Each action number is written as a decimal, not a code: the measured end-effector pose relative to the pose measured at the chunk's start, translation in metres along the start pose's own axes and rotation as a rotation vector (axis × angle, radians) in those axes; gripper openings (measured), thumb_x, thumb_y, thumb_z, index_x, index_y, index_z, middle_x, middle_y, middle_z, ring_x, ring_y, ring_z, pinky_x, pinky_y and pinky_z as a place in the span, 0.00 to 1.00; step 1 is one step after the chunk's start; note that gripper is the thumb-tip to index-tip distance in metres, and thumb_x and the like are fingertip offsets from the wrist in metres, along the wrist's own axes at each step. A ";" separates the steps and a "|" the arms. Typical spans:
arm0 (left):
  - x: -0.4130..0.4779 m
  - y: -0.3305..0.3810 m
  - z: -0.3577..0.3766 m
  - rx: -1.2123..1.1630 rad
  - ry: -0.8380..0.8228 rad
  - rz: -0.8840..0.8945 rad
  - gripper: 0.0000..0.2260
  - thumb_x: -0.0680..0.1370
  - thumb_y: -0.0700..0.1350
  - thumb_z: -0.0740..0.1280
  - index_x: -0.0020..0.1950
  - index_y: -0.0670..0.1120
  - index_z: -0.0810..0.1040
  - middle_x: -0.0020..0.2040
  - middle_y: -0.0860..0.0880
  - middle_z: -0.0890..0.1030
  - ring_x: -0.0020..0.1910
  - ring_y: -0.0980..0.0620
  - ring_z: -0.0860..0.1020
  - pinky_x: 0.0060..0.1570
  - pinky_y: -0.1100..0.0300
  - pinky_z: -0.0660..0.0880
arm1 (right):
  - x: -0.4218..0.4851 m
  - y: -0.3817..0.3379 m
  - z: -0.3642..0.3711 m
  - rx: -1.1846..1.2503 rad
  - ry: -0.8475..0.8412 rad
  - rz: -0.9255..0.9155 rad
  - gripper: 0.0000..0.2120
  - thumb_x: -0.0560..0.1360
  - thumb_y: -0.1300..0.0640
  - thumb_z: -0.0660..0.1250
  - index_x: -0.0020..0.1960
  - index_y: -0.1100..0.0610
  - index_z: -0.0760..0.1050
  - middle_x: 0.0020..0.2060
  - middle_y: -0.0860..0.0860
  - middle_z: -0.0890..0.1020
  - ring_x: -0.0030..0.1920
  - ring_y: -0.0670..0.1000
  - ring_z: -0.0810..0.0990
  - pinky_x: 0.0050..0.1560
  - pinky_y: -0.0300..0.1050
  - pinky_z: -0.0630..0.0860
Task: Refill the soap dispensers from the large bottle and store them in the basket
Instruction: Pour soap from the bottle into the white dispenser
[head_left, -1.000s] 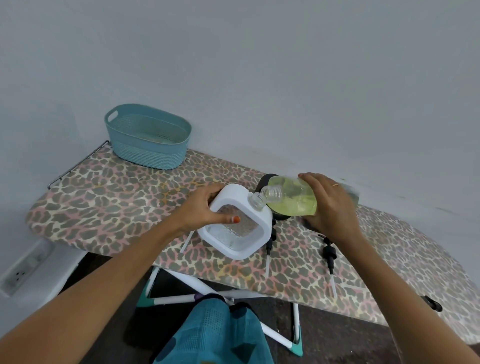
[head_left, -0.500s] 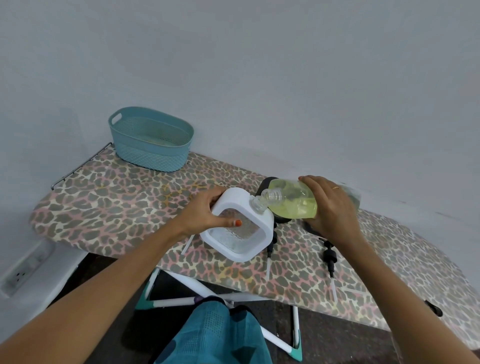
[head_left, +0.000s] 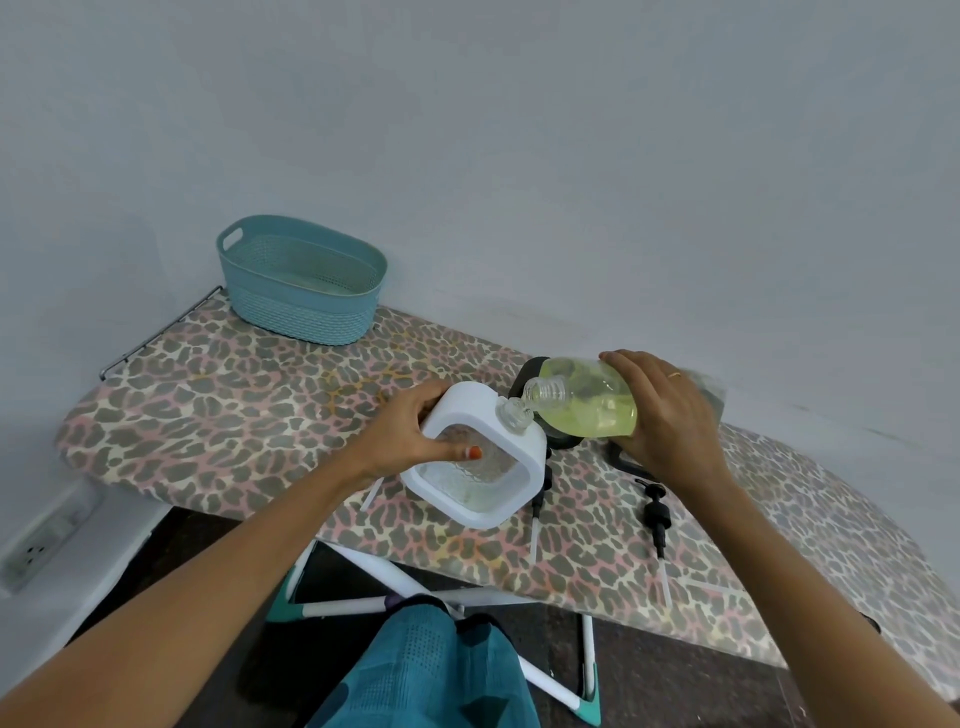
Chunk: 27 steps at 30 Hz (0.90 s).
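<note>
Near front edge of leopard-print ironing board (head_left: 218, 415), my left hand (head_left: 405, 436) grips white square-framed clear dispenser (head_left: 480, 457) tilted, right hand (head_left: 670, 415) clasps big clear bottle of yellow-green soap (head_left: 587, 402): keep necks touching w/ slow pour.

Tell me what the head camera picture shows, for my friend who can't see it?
A right hand tips a bottle of yellow soap into a white dispenser held by the left hand over a leopard-print ironing board. A teal basket sits far left; two black pumps lie nearby.

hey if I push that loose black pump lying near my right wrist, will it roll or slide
The pump would probably roll unevenly: its body looks round, but its bent spout should catch. It looks light, thin plastic, so a nudge should shift it. The fabric ironing board cover likely grips, limiting sliding.
</note>
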<state>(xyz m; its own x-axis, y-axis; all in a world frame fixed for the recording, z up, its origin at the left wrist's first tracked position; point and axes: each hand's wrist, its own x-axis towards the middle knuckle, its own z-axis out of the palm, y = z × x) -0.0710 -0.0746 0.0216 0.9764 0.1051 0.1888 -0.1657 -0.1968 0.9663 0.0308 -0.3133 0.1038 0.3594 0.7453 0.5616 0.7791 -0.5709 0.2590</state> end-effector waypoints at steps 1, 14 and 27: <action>0.000 0.000 0.000 -0.003 0.003 0.003 0.24 0.61 0.48 0.76 0.55 0.46 0.76 0.47 0.45 0.80 0.47 0.48 0.79 0.50 0.56 0.75 | 0.000 0.000 0.000 -0.001 -0.001 -0.001 0.30 0.53 0.67 0.81 0.53 0.68 0.77 0.47 0.61 0.82 0.44 0.61 0.83 0.40 0.50 0.79; 0.000 -0.007 0.001 -0.010 0.031 -0.004 0.23 0.63 0.40 0.77 0.55 0.40 0.75 0.47 0.38 0.79 0.47 0.41 0.78 0.49 0.51 0.76 | 0.002 0.000 -0.003 -0.006 0.008 -0.005 0.30 0.53 0.67 0.81 0.53 0.68 0.77 0.47 0.62 0.82 0.45 0.61 0.83 0.41 0.51 0.79; -0.002 -0.007 0.003 -0.003 0.049 0.004 0.31 0.57 0.53 0.77 0.55 0.39 0.75 0.47 0.39 0.79 0.48 0.42 0.78 0.49 0.52 0.76 | 0.003 0.005 -0.006 0.001 -0.004 -0.005 0.30 0.54 0.66 0.81 0.54 0.69 0.76 0.48 0.63 0.82 0.46 0.62 0.82 0.43 0.53 0.79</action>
<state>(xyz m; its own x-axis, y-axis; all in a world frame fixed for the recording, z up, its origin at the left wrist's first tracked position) -0.0711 -0.0765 0.0139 0.9677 0.1524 0.2010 -0.1701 -0.1942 0.9661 0.0323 -0.3162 0.1117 0.3574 0.7496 0.5571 0.7812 -0.5668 0.2615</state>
